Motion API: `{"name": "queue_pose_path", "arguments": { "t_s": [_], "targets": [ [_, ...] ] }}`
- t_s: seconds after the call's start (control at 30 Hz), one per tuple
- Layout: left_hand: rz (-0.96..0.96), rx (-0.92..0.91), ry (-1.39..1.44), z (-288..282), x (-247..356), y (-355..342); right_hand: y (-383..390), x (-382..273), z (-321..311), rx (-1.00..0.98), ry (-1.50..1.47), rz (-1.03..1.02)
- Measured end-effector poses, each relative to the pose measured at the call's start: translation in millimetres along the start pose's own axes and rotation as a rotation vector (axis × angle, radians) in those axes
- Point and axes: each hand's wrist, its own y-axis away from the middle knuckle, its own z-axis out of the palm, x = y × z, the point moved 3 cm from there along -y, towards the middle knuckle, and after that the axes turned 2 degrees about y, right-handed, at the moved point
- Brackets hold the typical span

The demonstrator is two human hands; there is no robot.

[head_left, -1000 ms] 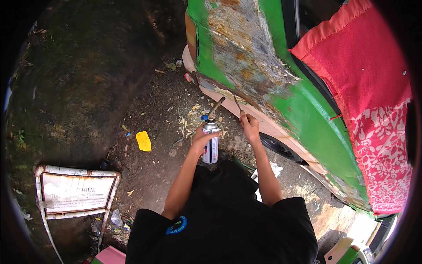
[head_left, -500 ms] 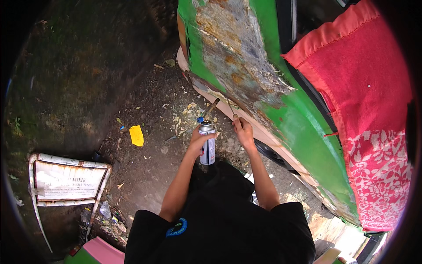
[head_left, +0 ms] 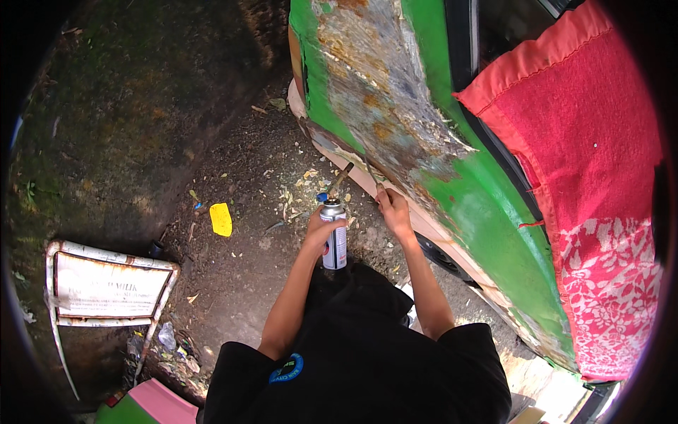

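Note:
My left hand is wrapped around the canister of a gas blowtorch. Its blue-knobbed head and metal nozzle tilt up toward the lower edge of a green car body. No flame can be made out. In my right hand is a thin scraper, its blade tip at the car's lower edge, just right of the nozzle. Above both tools, a large patch of the bodywork shows bare, rusty and grey, with ragged paint edges.
Paint flakes litter the dirt below the car. A yellow piece lies to the left, and a rusty white framed sign stands farther left. A red patterned cloth drapes over the car at right. A wheel shows under the pink lower trim.
Both hands keep their hold on the blowtorch and the scraper. The view has shifted very slightly; the tools stay at nearly the same place along the car's lower edge.

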Motion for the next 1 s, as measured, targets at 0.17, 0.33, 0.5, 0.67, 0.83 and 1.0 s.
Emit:
{"name": "queue_pose_path", "arguments": {
  "t_s": [0.17, 0.33, 0.5, 0.67, 0.83, 1.0],
  "targets": [
    [0.01, -0.014, -0.035, 3, -3, -2, -2, -6, -1, 0.02, 0.042, -0.003],
    [0.004, -0.015, -0.006, 7, -1, 1, -5, -1, -2, 0.034, 0.054, 0.011],
    [0.01, -0.021, -0.03, 7, 1, 2, -4, -7, -2, 0.047, 0.085, 0.004],
    [0.011, -0.005, -0.023, 1, -3, 3, 0, -12, 2, 0.061, 0.124, 0.075],
    [0.014, -0.023, -0.029, 3, 3, 7, -3, 8, 6, 0.041, 0.09, 0.145],
    [0.041, -0.016, -0.075, 3, 6, 9, -2, 11, 11, 0.039, 0.054, 0.176]
  ]
}}
